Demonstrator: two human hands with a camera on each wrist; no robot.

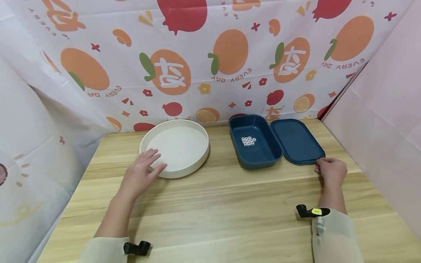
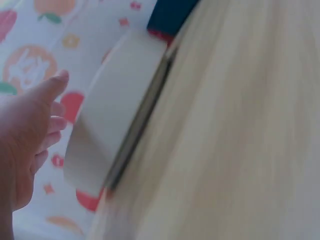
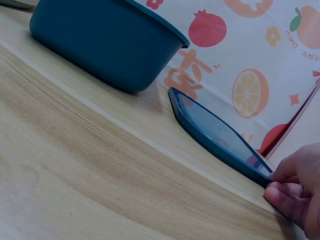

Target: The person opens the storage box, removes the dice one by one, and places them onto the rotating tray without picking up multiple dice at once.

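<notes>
At the right, my right hand (image 1: 332,171) pinches the near right corner of a dark blue lid (image 1: 297,141). The right wrist view shows thumb and fingers at the edge of that lid (image 3: 220,135). On the left, my left hand (image 1: 139,173) reaches over the near left rim of a round cream tray (image 1: 179,146), fingers spread and nothing held. Seen from the left wrist, the hand (image 2: 30,135) is beside the tray's side wall (image 2: 110,110). A dark blue rectangular container (image 1: 260,160) stands left of the lid, with a cluster of small white beads (image 1: 248,141) on its floor.
Everything stands on a light wooden table (image 1: 210,219). A fruit-print cloth (image 1: 197,65) hangs right behind the tray and container. White cloth (image 1: 33,146) hangs at the left, and a pale pink panel (image 1: 388,109) stands at the right.
</notes>
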